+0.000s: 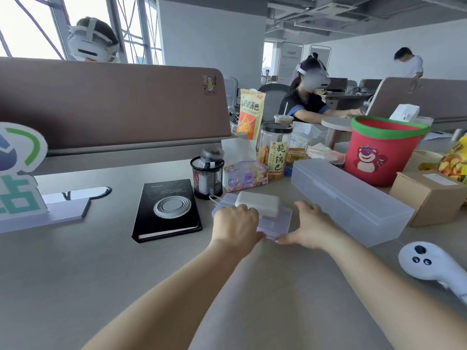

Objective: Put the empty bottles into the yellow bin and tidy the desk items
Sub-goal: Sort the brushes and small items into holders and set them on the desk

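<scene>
A small clear flat plastic case (pixel 274 224) lies on the grey desk (pixel 101 269) in front of me, with a white oblong block (pixel 259 202) and its thin cord resting on top. My left hand (pixel 235 223) grips the case's left end, fingers curled over the edge. My right hand (pixel 312 226) holds the right end, thumb along the near edge. No yellow bin is in view. A red bucket with a green rim (pixel 376 150) stands at the back right.
A black notebook (pixel 166 210) carrying a grey collapsed disc lies left of the case. Behind stand a mesh pen cup (pixel 207 179), tissue pack (pixel 245 176), snack jar (pixel 275 150). To the right lie a long translucent box (pixel 348 198), cardboard box (pixel 429 198), white controller (pixel 429 266).
</scene>
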`<state>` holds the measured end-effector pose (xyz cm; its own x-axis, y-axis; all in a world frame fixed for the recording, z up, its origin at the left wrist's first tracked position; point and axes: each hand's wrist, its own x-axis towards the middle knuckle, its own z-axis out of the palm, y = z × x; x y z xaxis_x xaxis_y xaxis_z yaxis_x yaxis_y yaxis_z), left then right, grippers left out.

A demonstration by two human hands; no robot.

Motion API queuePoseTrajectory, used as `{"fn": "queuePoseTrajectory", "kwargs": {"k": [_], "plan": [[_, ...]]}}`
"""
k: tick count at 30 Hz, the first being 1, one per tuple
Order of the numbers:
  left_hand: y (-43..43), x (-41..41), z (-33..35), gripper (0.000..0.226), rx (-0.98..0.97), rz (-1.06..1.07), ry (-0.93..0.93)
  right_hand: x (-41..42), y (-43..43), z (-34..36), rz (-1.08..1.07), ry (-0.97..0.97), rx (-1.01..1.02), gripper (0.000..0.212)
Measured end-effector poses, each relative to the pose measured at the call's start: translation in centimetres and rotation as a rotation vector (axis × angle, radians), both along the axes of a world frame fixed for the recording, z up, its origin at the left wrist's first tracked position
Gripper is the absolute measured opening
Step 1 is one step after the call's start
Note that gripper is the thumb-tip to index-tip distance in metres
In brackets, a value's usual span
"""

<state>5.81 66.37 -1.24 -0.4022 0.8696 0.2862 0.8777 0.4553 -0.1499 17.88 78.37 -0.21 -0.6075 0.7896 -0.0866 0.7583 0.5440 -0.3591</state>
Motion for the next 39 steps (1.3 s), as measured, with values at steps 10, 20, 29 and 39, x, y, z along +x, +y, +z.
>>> {"fn": "queuePoseTrajectory", "kwargs": {"k": [10,20,29,39], "plan": [[-3.4,-6.9,-1.2,0.04,0.164,0.005,-0.34,-3.8,5.1,-2.1,-0.002,0.275,-0.094,0.044],[-2.1,-6.6,-2.3,0.032,0.233,0.065,-0.418,-6.8,7.3,-3.1,0.01,0.261,-0.068,0.051],[-0.8,-7.8,-2.0,0.02,0.175,0.204,-0.309,-7.9,6.7,-3.9,0.017,0.3,-0.093,0.055],[-1.0,-7.5,-1.2,0.021,0.151,0.204,-0.294,-7.6,6.4,-4.1,0.04,0.307,-0.044,0.053]]}}
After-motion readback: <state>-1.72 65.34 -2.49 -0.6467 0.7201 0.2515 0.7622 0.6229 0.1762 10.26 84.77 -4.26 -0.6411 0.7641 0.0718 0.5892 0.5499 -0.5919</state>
